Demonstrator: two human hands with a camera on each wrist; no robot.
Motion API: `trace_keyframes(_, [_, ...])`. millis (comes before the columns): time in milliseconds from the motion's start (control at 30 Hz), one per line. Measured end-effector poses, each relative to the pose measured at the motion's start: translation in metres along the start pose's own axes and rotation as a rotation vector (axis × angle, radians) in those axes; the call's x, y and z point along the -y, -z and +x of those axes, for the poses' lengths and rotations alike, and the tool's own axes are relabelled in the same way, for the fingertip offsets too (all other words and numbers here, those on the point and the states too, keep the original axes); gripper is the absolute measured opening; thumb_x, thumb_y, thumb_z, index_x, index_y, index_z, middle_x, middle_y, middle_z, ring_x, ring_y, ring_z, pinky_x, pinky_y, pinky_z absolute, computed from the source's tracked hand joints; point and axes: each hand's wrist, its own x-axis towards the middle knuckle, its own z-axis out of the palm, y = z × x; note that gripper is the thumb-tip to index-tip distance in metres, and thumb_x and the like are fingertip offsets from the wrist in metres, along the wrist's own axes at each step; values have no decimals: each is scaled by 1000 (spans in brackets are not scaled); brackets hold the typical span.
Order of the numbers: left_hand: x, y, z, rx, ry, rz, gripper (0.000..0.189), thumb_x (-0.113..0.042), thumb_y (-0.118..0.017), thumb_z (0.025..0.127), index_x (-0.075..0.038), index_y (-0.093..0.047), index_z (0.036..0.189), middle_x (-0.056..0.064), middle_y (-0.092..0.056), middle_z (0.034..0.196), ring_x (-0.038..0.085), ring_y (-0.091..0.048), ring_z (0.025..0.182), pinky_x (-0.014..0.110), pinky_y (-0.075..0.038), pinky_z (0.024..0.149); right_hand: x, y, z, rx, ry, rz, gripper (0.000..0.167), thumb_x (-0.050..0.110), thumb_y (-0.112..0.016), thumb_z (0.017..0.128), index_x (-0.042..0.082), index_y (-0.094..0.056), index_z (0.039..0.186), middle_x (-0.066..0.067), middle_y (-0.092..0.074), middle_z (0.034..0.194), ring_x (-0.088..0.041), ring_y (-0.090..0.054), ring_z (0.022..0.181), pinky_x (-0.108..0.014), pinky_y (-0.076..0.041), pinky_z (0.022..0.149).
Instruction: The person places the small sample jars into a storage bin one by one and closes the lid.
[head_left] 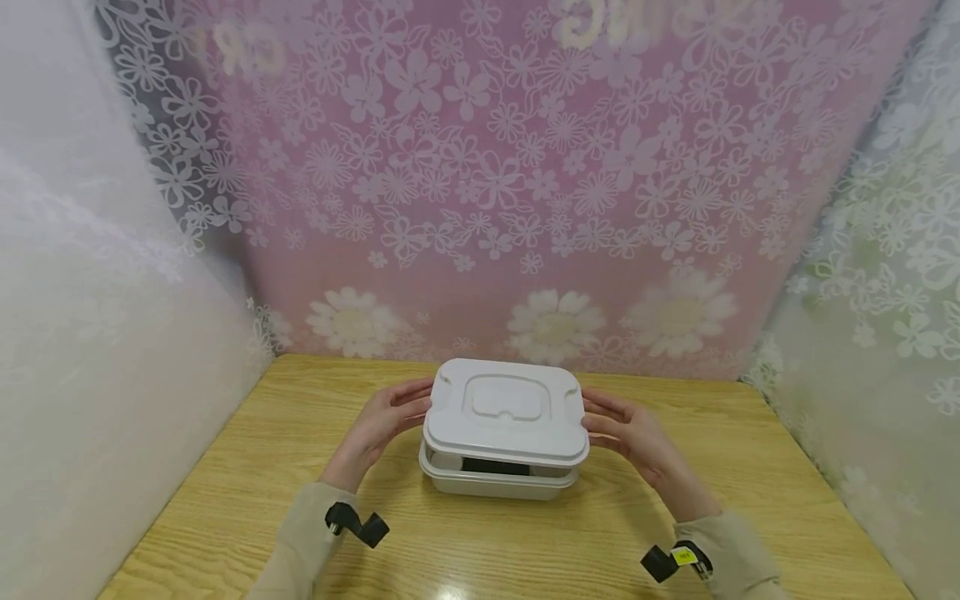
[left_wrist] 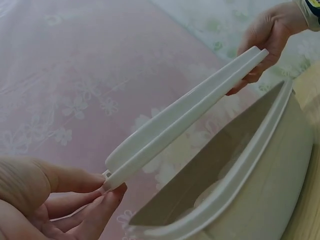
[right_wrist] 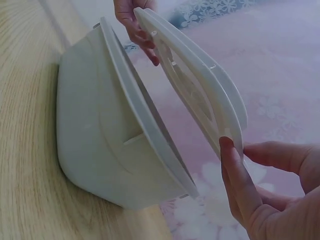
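A white lid [head_left: 506, 408] with rounded corners hangs over a white plastic box [head_left: 498, 485] on the table, with a gap between them. My left hand [head_left: 381, 421] pinches one short edge of the lid between thumb and fingers, as the left wrist view shows. The opposite edge is gripped by my right hand [right_wrist: 280, 185], thumb on one face and fingers on the other. Through the gap at the front, something dark [head_left: 495, 467] shows inside the box; most of the inside is hidden by the lid.
The box stands on a wood-grain table [head_left: 300, 450]. A pink flowered curtain [head_left: 480, 208] closes off the back, and pale sheets hang at the left [head_left: 112, 333] and right. Each wrist carries a black camera mount [head_left: 356, 523].
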Motion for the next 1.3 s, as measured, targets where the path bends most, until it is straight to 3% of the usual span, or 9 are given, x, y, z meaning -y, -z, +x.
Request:
trace_keyframes(267, [6, 8, -5, 14, -54, 121, 49, -10, -62, 102, 3, -49, 148, 26, -52, 146, 35, -59, 127, 39, -54, 100, -6, -9, 1, -16, 13, -64, 65, 8, -66, 99, -9, -35, 153, -35, -44, 146, -6, -68, 104, -31, -58, 90])
trace_keyframes(567, [16, 4, -7, -59, -14, 121, 47, -9, -66, 99, -4, -55, 145, 20, -56, 145, 32, -60, 125, 45, -50, 105, -15, -15, 3, -50, -6, -157, 66, 11, -70, 96, -3, -39, 153, -32, -47, 146, -13, -70, 101, -42, -57, 94])
trace_keyframes(800, [19, -3, -12, -109, -35, 128, 46, -9, -67, 98, -4, -58, 143, 21, -57, 141, 34, -62, 120, 55, -48, 105, -16, -22, 3, -105, 4, -216, 64, 11, -69, 97, -5, -41, 152, -32, -48, 145, -11, -71, 93, -43, -56, 95])
trace_keyframes(1100, [23, -7, -15, -163, -43, 141, 44, -10, -68, 98, -4, -60, 141, 20, -61, 135, 32, -62, 118, 53, -49, 104, -16, -28, 2, -147, -21, -253, 60, 12, -68, 98, -2, -44, 151, -27, -50, 141, -14, -68, 93, -41, -57, 92])
trace_keyframes(1300, [30, -8, -14, -175, -31, 157, 43, -10, -68, 98, -3, -61, 139, 19, -63, 133, 32, -64, 116, 53, -49, 104, -23, -28, 1, -170, -58, -279, 60, 15, -69, 97, -1, -46, 151, -26, -51, 141, -17, -66, 96, -47, -55, 96])
